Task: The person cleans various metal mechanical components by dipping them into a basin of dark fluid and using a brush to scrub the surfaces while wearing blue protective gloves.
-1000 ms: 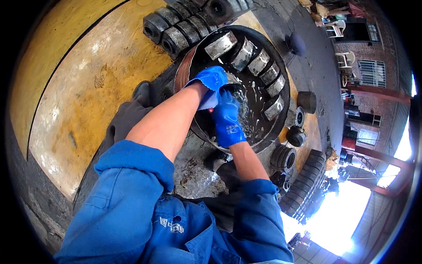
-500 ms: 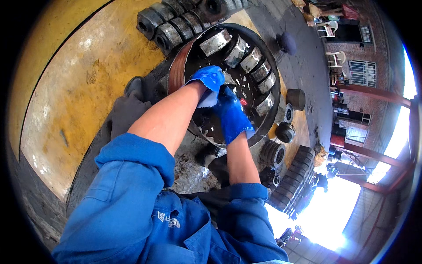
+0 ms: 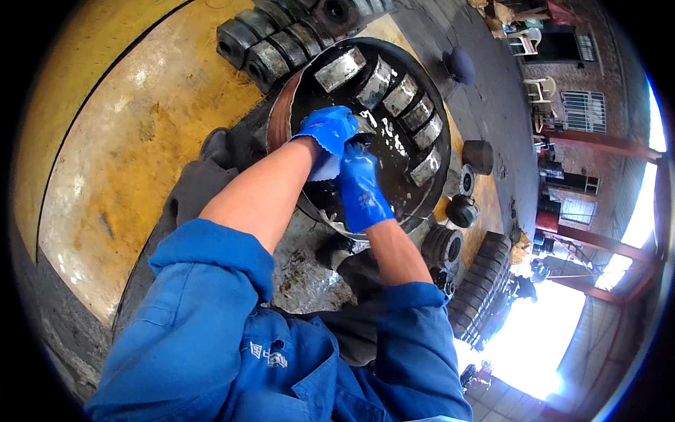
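Both my hands wear blue rubber gloves and are close together over a round tub (image 3: 283, 116) of dark liquid. My left hand (image 3: 329, 129) is closed at the edge of a wet metal ring (image 3: 365, 126), mostly hidden by the gloves. Just below and right of it, my right hand (image 3: 361, 191) has its fingers curled in against the ring's near side; what they grip is hidden. Several thick metal rings stand in the liquid along the tub's far and right side, among them a shiny one (image 3: 340, 69) and another (image 3: 425, 167).
Rows of dark metal rings (image 3: 267, 62) lie beyond the tub at upper left, on a yellow-stained board (image 3: 155, 133). To the right stand a dark cylinder (image 3: 477, 157), a round pot (image 3: 462, 210) and a long row of rings (image 3: 481, 281). A purple stool (image 3: 459, 67) stands farther off.
My right hand has shifted slightly left, closer under the left one. A small red thing seen beside it earlier is out of sight. White foam streaks have spread on the liquid.
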The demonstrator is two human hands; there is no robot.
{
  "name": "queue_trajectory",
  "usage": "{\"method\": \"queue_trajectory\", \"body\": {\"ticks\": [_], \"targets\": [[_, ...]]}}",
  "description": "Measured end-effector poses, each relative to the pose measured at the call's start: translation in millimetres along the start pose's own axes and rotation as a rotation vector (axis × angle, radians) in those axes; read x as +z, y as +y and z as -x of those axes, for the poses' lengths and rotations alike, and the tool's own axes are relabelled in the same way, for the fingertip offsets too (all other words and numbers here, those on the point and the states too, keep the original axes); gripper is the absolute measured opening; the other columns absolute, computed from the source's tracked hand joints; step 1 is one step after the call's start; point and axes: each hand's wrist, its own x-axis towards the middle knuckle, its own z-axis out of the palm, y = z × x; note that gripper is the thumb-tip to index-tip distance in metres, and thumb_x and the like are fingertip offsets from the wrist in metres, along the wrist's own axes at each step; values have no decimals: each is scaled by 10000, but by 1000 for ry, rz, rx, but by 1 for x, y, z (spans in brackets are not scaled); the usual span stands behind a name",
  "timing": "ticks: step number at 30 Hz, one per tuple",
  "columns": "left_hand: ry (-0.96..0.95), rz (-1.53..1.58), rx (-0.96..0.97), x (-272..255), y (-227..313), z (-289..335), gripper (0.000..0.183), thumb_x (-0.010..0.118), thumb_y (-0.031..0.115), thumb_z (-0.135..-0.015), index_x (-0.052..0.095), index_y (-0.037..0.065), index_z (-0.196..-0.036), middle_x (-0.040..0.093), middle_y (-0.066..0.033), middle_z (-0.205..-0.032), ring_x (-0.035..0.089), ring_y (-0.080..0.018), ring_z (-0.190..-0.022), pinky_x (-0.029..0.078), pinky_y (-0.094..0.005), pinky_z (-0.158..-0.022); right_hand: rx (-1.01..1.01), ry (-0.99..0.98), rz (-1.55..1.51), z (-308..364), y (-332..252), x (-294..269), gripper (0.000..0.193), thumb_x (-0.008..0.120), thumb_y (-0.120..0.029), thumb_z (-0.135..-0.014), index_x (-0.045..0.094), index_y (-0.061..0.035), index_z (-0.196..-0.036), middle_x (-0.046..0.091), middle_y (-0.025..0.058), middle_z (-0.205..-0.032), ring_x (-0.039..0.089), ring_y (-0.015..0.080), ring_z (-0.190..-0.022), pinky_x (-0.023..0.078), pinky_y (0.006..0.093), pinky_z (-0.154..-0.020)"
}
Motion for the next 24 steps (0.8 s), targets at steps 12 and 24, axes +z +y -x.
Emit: {"method": "queue_trajectory", "body": {"ticks": [12,24], "targets": [[66,2,-45,7,0,4,424,545,368,-978,730,139,-1283,681,-202,-1373,648,-443,-1261,519,-529,-1068,484,21,-1247,-1,8,-11,247,638,-204,-1011,727,-35,-1168,774,103,-1039,715,289,-875,561,403,-783],[29,-38,-40,6,4,1,443,549,378,-973,727,128,-1292,664,-208,-1400,634,-442,-1283,506,-540,-1086,218,220,-559,4,53,8,270,682,-299,-986,762,-85,-1132,785,115,-974,744,252,-889,575,387,-817]]}}
